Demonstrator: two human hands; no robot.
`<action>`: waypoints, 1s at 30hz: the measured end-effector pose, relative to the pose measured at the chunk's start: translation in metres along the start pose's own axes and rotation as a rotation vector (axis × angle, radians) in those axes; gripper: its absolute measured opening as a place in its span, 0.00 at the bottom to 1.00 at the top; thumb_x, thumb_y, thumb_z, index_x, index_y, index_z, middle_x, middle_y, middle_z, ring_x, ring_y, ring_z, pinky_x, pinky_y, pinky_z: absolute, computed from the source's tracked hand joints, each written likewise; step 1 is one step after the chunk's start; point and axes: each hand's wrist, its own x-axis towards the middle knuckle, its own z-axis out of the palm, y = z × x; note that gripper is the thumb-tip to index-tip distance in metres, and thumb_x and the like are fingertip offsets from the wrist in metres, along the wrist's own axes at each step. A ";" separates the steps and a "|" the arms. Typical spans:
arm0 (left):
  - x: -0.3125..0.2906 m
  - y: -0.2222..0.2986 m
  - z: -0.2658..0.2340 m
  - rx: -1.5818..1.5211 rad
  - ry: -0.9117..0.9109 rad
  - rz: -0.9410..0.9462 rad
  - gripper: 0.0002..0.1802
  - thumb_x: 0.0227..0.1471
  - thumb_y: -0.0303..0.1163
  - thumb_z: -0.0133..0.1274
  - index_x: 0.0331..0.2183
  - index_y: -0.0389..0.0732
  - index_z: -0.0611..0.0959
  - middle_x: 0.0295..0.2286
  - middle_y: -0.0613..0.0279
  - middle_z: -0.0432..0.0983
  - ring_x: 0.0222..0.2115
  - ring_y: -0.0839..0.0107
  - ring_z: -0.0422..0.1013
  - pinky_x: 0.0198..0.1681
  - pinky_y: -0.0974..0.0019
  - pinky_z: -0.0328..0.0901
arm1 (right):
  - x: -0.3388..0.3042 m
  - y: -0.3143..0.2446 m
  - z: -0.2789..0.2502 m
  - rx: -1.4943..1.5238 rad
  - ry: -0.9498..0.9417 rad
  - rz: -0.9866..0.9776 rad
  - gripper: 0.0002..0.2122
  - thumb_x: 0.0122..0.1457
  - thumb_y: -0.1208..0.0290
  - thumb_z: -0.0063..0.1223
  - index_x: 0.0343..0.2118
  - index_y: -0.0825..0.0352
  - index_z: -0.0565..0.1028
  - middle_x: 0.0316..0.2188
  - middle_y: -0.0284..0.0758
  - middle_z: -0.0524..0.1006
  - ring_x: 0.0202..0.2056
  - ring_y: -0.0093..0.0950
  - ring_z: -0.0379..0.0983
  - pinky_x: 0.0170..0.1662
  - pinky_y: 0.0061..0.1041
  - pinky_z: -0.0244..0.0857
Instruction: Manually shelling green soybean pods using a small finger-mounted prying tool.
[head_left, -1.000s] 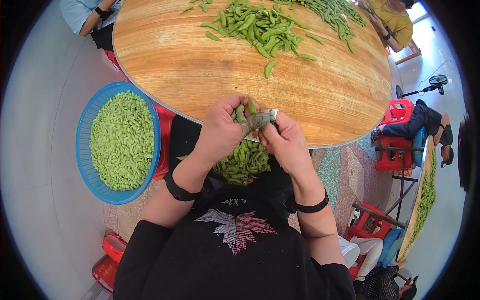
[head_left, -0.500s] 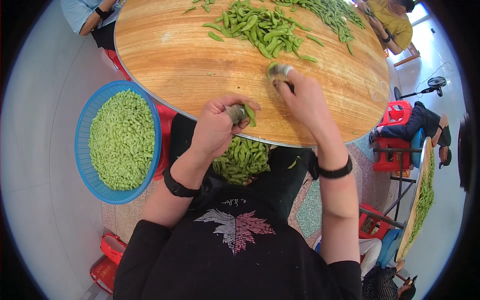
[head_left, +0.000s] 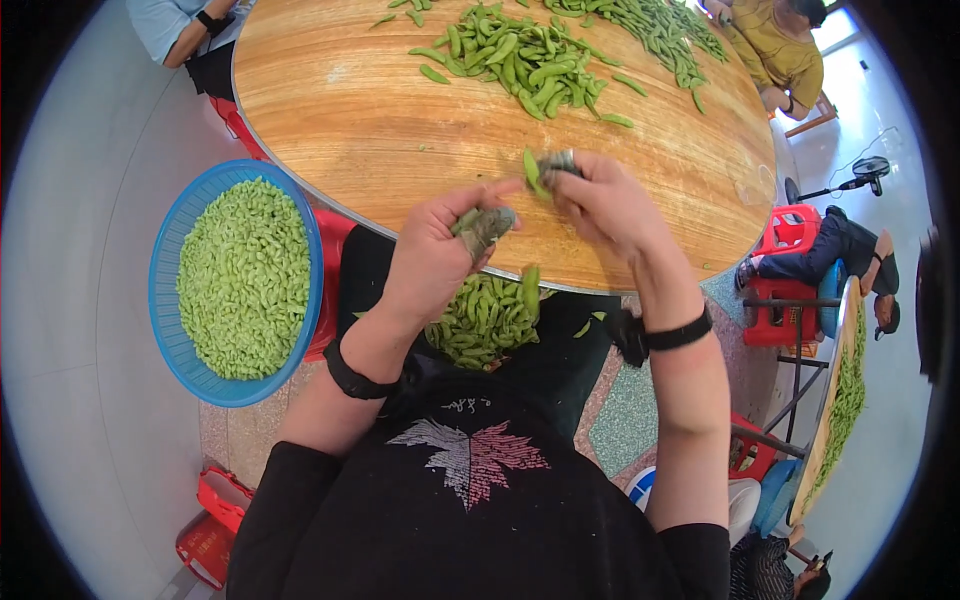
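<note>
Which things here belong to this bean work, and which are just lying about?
Bean work:
green pod at the right hand
pod pile on the table
pods below the table edge
blue basket of shelled beans

Apparently unrelated:
black fan
red plastic seat, lower left

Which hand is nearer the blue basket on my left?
Left. The left hand is right of the blue basket; the right hand is farther right, over the table.

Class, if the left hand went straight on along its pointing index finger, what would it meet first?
For the left hand, probably the green pod at the right hand; depth is hard to judge from one view.
</note>
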 end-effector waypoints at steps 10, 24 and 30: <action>0.003 -0.009 -0.001 -0.318 0.037 0.018 0.05 0.48 0.24 0.55 0.31 0.40 0.78 0.26 0.70 0.73 0.20 0.88 0.62 0.19 0.84 0.54 | -0.066 -0.013 0.041 0.902 -0.262 0.143 0.08 0.62 0.68 0.39 0.29 0.66 0.67 0.17 0.24 0.63 0.15 0.12 0.51 0.17 0.12 0.45; 0.000 -0.017 0.009 0.089 0.182 0.257 0.04 0.46 0.21 0.54 0.28 0.38 0.79 0.22 0.74 0.68 0.23 0.85 0.62 0.28 0.80 0.60 | -0.067 -0.002 0.049 0.600 -0.176 0.067 0.08 0.63 0.71 0.37 0.29 0.66 0.67 0.16 0.25 0.63 0.15 0.13 0.54 0.17 0.13 0.47; 0.003 -0.016 -0.008 -0.203 -0.128 -0.023 0.04 0.47 0.25 0.55 0.29 0.38 0.77 0.24 0.73 0.70 0.24 0.85 0.64 0.26 0.81 0.59 | -0.068 0.003 0.052 0.847 -0.257 0.147 0.07 0.61 0.73 0.37 0.28 0.66 0.68 0.15 0.23 0.63 0.15 0.11 0.54 0.17 0.13 0.47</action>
